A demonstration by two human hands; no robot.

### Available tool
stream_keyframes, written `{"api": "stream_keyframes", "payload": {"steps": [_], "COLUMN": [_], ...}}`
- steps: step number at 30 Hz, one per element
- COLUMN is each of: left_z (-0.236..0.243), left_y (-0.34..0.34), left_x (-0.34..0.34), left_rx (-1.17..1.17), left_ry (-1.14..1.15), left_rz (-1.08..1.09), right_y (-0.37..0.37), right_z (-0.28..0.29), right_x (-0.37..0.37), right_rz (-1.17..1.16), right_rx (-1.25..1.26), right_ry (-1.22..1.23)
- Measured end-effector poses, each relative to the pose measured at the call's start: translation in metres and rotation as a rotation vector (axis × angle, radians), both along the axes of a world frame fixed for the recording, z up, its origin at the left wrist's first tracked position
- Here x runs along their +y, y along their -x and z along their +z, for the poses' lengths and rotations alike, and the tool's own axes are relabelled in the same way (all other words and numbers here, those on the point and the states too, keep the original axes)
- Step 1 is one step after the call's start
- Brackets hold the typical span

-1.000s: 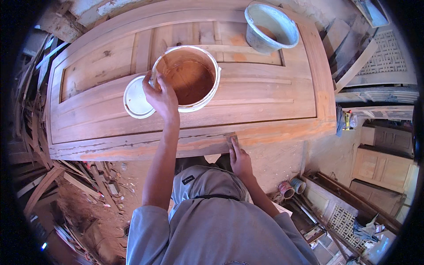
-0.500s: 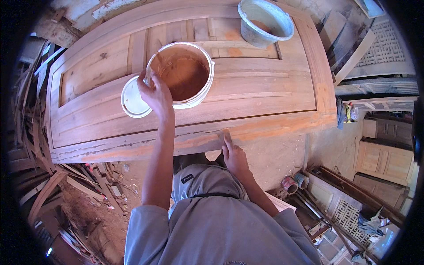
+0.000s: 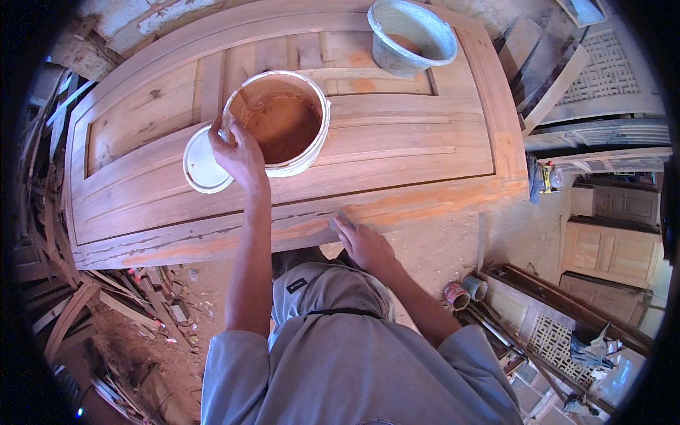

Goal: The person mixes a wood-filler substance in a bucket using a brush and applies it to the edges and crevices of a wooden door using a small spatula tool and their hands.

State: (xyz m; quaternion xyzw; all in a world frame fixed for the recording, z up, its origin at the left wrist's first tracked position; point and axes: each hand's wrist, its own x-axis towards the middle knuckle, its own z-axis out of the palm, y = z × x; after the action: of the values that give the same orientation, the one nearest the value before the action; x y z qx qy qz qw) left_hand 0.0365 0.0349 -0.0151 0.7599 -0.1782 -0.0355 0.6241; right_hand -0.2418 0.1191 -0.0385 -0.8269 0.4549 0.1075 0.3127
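Note:
A large panelled wooden door (image 3: 407, 159) lies flat before me. On it stands a white bucket (image 3: 304, 164) with brown-orange paste inside, and its rim is gripped by my left hand (image 3: 241, 154). Partly behind that hand, a round white lid (image 3: 201, 170) lies beside the bucket. My right hand (image 3: 368, 248) is closed on a small, flat, greyish scraper (image 3: 343, 215) at the door's near edge. Its exact shape is mostly hidden by my fingers. Orange filler (image 3: 425, 202) is smeared along this near rail, and dark cracks show in the wood farther left.
A grey-blue pail (image 3: 402, 57) sits at the door's far side. Scrap wood (image 3: 152, 294) is heaped on the floor at left. Two small cans (image 3: 464, 290) stand at lower right, near carved panels (image 3: 556, 340). More wooden doors (image 3: 613, 255) lean at the right.
My right hand and the scraper have slid a little left along the near rail, with the fingers lying more to the left. My left hand stays on the bucket rim. The view shifted slightly.

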Motion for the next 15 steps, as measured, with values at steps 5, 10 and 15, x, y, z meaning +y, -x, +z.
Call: {"api": "stream_keyframes", "payload": {"steps": [5, 10, 15], "left_z": [-0.006, -0.007, -0.056], "left_y": [-0.005, -0.005, -0.036], "left_x": [0.001, 0.034, 0.160], "left_rx": [-0.077, 0.208, 0.073], "left_ry": [0.006, 0.201, 0.157], "left_rz": [-0.004, 0.149, 0.289], "right_y": [0.009, 0.030, 0.059], "right_z": [-0.010, 0.008, 0.046], "right_x": [-0.038, -0.082, -0.096], "right_rz": [0.230, 0.226, -0.030], "right_rx": [0.055, 0.409, 0.218], "right_ry": [0.081, -0.064, -0.178]}}
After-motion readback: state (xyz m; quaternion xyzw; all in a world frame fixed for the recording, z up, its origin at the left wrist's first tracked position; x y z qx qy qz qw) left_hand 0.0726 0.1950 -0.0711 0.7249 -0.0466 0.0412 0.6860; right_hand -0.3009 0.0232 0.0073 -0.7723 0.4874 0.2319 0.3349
